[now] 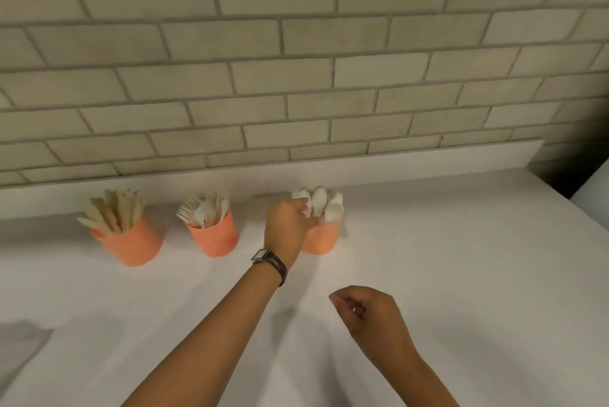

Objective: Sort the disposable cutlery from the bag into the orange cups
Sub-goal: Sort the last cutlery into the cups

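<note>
Three orange cups stand in a row near the back of the white counter. The left cup point(131, 247) holds wooden knives point(113, 212). The middle cup point(214, 238) holds white forks point(204, 210). The right cup point(321, 238) holds white spoons point(324, 204), bowls up. My left hand point(288, 225), with a watch on its wrist, reaches over the right cup's rim and its fingers close on the spoons. My right hand point(369, 311) hovers nearer to me above the counter, fingers curled loosely with nothing in them. No bag is clearly visible.
A brick-patterned wall point(296, 60) rises behind the counter's low white back ledge point(428, 159). The counter's right edge point(586, 205) drops off at the far right. A grey shape point(19, 350) lies at the lower left edge.
</note>
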The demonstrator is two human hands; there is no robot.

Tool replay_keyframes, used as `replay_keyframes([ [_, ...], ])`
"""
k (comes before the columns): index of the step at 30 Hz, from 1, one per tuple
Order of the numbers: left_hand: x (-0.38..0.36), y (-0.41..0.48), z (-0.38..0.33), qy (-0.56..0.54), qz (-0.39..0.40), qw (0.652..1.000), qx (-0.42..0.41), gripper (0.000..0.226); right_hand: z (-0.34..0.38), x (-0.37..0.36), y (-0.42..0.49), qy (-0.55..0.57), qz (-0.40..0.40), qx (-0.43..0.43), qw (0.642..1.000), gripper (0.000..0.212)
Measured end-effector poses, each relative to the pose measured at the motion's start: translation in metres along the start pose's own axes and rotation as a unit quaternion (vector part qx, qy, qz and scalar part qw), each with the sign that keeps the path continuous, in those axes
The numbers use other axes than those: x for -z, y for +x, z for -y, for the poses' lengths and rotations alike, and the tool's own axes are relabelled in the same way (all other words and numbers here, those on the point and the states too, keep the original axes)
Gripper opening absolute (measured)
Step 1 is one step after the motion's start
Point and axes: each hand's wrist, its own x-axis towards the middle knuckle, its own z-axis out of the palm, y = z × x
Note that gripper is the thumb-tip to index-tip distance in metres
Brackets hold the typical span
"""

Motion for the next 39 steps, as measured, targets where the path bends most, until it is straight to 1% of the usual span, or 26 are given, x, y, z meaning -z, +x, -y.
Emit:
replay_keyframes([
  [1,0.014,-0.01,0.002,-0.007,-0.01,1.0,-0.002,0.033,0.008,-0.008,0.003,0.007,0.015,0.007,1.0,0.019],
  [2,0.029,-0.021,0.006,-0.009,-0.021,1.0,-0.009,0.035,0.017,-0.017,0.005,0.013,0.03,0.015,0.999,0.022],
  [4,0.065,-0.049,0.016,-0.018,-0.046,0.999,-0.007,0.029,0.035,-0.038,0.007,0.024,0.062,0.03,0.997,0.024],
  [7,0.124,-0.099,0.043,-0.022,-0.091,0.996,0.016,0.015,0.065,-0.076,0.003,0.029,0.108,0.056,0.992,0.016],
  [9,0.166,-0.131,0.066,-0.024,-0.119,0.992,0.036,0.009,0.086,-0.104,-0.002,0.032,0.138,0.07,0.987,0.015],
  [12,0.23,-0.17,0.102,-0.016,-0.16,0.985,0.058,0.011,0.12,-0.149,-0.011,0.044,0.163,0.081,0.982,0.016],
  [14,0.272,-0.191,0.125,0.015,-0.187,0.981,0.053,0.009,0.144,-0.178,-0.017,0.056,0.168,0.084,0.981,0.017],
  [16,0.316,-0.209,0.148,0.085,-0.221,0.971,0.023,0.002,0.17,-0.208,-0.025,0.067,0.168,0.081,0.98,0.017],
  [18,0.361,-0.226,0.168,0.156,-0.265,0.951,-0.02,0.013,0.196,-0.236,-0.035,0.075,0.166,0.074,0.98,0.018],
  [19,0.383,-0.233,0.177,0.175,-0.292,0.94,-0.03,0.015,0.209,-0.249,-0.04,0.083,0.163,0.074,0.98,0.019],
  [21,0.425,-0.243,0.197,0.209,-0.34,0.916,-0.032,0.014,0.232,-0.274,-0.048,0.091,0.147,0.086,0.981,0.024],
  [22,0.443,-0.247,0.21,0.229,-0.353,0.907,-0.019,0.011,0.244,-0.286,-0.052,0.088,0.141,0.094,0.982,0.027],
  [23,0.459,-0.25,0.223,0.243,-0.35,0.905,0.01,0.012,0.256,-0.296,-0.055,0.087,0.136,0.102,0.982,0.028],
  [24,0.471,-0.252,0.235,0.247,-0.327,0.911,0.045,0.016,0.268,-0.306,-0.057,0.087,0.132,0.11,0.981,0.028],
  [26,0.485,-0.255,0.255,0.239,-0.242,0.933,0.116,0.021,0.292,-0.325,-0.061,0.08,0.119,0.135,0.98,0.028],
  [28,0.489,-0.257,0.266,0.221,-0.161,0.951,0.146,0.023,0.312,-0.343,-0.063,0.073,0.105,0.173,0.977,0.027],
  [30,0.49,-0.258,0.275,0.228,-0.115,0.955,0.153,0.033,0.33,-0.357,-0.065,0.063,0.111,0.224,0.966,0.015],
  [31,0.49,-0.258,0.278,0.234,-0.109,0.954,0.151,0.04,0.337,-0.363,-0.064,0.045,0.128,0.252,0.958,0.009],
  [32,0.49,-0.257,0.28,0.233,-0.111,0.956,0.14,0.047,0.345,-0.37,-0.063,0.012,0.154,0.282,0.947,0.009],
  [33,0.49,-0.257,0.281,0.23,-0.112,0.959,0.125,0.053,0.352,-0.378,-0.06,-0.029,0.19,0.312,0.93,0.014],
  [35,0.492,-0.255,0.283,0.222,-0.102,0.965,0.098,0.059,0.365,-0.398,-0.051,-0.119,0.272,0.361,0.884,0.023],
  [37,0.493,-0.253,0.283,0.224,-0.094,0.967,0.083,0.062,0.371,-0.421,-0.04,-0.254,0.344,0.382,0.819,0.032],
  [39,0.495,-0.251,0.281,0.224,-0.1,0.967,0.076,0.063,0.37,-0.442,-0.029,-0.395,0.385,0.38,0.743,0.034],
])
